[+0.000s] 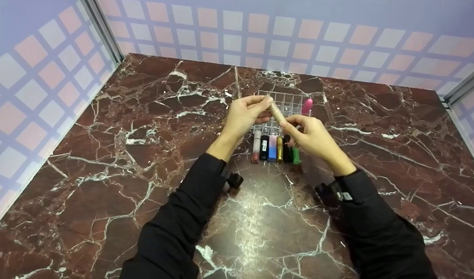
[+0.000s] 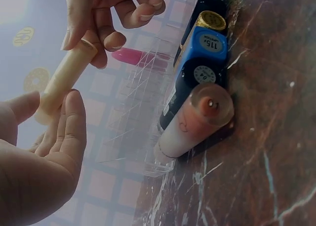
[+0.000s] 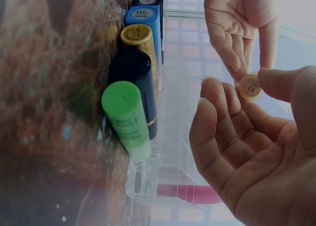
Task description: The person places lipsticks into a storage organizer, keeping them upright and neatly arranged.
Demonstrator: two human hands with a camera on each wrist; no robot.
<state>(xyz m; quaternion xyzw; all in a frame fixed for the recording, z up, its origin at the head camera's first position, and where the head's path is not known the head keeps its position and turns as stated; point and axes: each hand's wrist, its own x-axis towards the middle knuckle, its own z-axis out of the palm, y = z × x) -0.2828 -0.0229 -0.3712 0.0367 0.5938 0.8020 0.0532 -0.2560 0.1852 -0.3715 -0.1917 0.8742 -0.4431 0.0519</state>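
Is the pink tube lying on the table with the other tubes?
No, the pink tube stands in the clear organizer, apart from the row of tubes lying on the table.

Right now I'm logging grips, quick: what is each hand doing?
Left hand: fingers pinch one end of the beige tube.
Right hand: pinches the tube's other end, between thumb and fingertips.

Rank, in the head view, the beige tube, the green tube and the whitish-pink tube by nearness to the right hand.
1. Beige tube: pinched by the right hand, above the row.
2. Green tube: right end of the row, just under that hand.
3. Whitish-pink tube: far left end of the row.
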